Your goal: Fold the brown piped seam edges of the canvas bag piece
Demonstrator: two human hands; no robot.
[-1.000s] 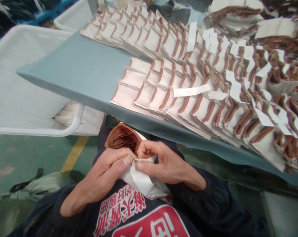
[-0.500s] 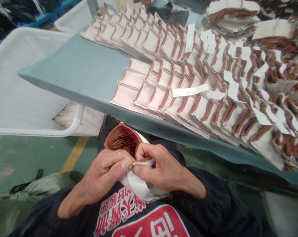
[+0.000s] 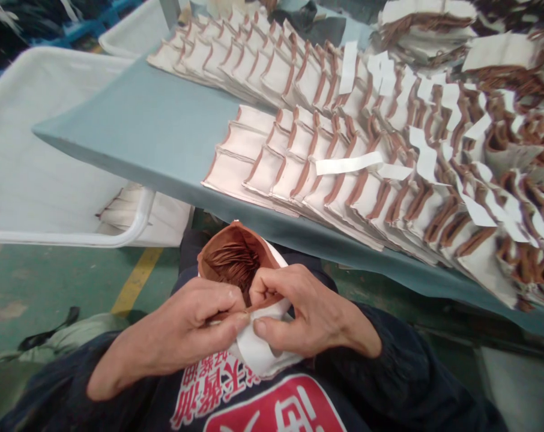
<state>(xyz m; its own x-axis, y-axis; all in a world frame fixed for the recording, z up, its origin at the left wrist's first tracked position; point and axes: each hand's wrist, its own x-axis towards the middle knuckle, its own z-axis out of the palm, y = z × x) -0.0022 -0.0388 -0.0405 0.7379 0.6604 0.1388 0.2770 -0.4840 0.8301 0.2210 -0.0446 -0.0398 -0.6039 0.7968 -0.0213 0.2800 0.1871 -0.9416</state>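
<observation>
Seated worker with a fabric pouch, seen from above; clock directions are taken from the pouch, twelve o'clock being the top of the view. Nearest, at six o'clock, lies a dark apron (image 3: 276,402) with red and white lettering. The pouch (image 3: 231,252), white outside and brown within, rests over the lap, its mouth open toward eleven o'clock. The left hand (image 3: 200,318) pinches the near rim, thumb and fingers closed narrowly on the cloth. The right hand (image 3: 303,306) grips the same rim just beside it, fingers curled inside and thumb outside. A white flap (image 3: 256,354) hangs below the thumbs; partly covered, it may be a separate strip or a fold.

Between eight and nine o'clock sits a pale green bundle (image 3: 83,333); at nine, a yellow line (image 3: 139,279) crosses the green floor (image 3: 69,270). At ten stands a white bin (image 3: 56,57) with pale pieces (image 3: 123,207) inside. Beyond the lap, a blue-grey table (image 3: 132,114) carries overlapping pouches in a near row (image 3: 290,174), from eleven round to three o'clock, and a far row (image 3: 276,69). Paper strips (image 3: 348,163) lie across both rows. Farthest, between one and two o'clock, are cloth stacks (image 3: 425,36).
</observation>
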